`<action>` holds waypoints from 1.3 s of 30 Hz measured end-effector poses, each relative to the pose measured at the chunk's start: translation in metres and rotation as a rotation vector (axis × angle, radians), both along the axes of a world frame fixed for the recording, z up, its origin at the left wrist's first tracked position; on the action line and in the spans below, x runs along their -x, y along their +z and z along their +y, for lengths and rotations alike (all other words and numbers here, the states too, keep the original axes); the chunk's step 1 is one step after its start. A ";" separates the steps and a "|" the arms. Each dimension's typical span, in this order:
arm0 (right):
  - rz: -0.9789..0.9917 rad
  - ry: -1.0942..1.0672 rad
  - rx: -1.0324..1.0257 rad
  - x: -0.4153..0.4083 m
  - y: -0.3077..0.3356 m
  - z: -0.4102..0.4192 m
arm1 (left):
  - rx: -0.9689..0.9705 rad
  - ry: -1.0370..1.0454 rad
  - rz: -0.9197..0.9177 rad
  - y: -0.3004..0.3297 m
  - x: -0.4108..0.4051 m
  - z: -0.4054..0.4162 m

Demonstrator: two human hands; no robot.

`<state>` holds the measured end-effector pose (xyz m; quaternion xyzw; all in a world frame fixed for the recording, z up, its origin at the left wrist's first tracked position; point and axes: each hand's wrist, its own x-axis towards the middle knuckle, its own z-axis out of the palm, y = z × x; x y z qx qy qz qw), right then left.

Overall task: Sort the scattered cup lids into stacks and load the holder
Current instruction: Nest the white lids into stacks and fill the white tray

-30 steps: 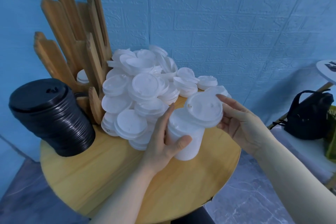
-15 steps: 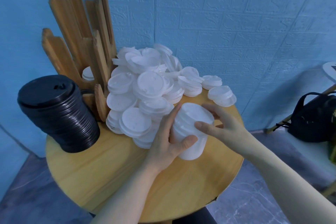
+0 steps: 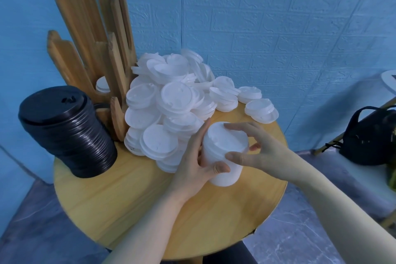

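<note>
Since a second ago my right hand (image 3: pixel 255 152) has brought its white lid down from beside the stack onto the top of it. That hand now arches over the stack of white lids (image 3: pixel 225 152), thumb at the near rim and fingertips curled on the far rim, a pinching grip on the topmost lid. My left hand (image 3: pixel 196 165) wraps the stack's left side, thumb across the front and fingers round the back, a closed grip on the column. This stack stands upright on the round wooden worktop (image 3: pixel 128 199), just right of centre in the frame.

Just beyond and to the left of it lies the loose heap of white lids (image 3: pixel 169 100), piled up toward the blue wall (image 3: pixel 278 28), with a few lids trailing off to the right near the worktop's far edge. Left of the heap rises the wooden holder (image 3: pixel 90 34), its tall slats reaching the upper left of the frame; one white lid (image 3: pixel 102 84) shows low between the slats. At the left edge of the worktop stands a stack of black lids (image 3: pixel 70 133), leaning a little. At the right edge of the frame, off the worktop, a black bag (image 3: pixel 368 137) rests on a pale surface.
</note>
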<state>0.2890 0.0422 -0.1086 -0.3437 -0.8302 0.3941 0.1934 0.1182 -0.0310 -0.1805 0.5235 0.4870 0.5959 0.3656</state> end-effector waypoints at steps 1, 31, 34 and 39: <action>-0.008 -0.016 -0.015 0.001 -0.001 -0.001 | 0.000 0.005 0.008 -0.001 0.000 0.000; 0.260 -0.024 0.059 0.001 -0.033 -0.010 | -0.045 0.035 0.106 -0.007 0.002 0.003; 0.260 -0.032 0.068 0.002 -0.033 -0.009 | -0.043 0.023 0.096 -0.009 0.002 0.004; 0.262 -0.012 0.101 0.000 -0.033 -0.011 | -0.039 0.017 0.079 -0.009 0.000 0.003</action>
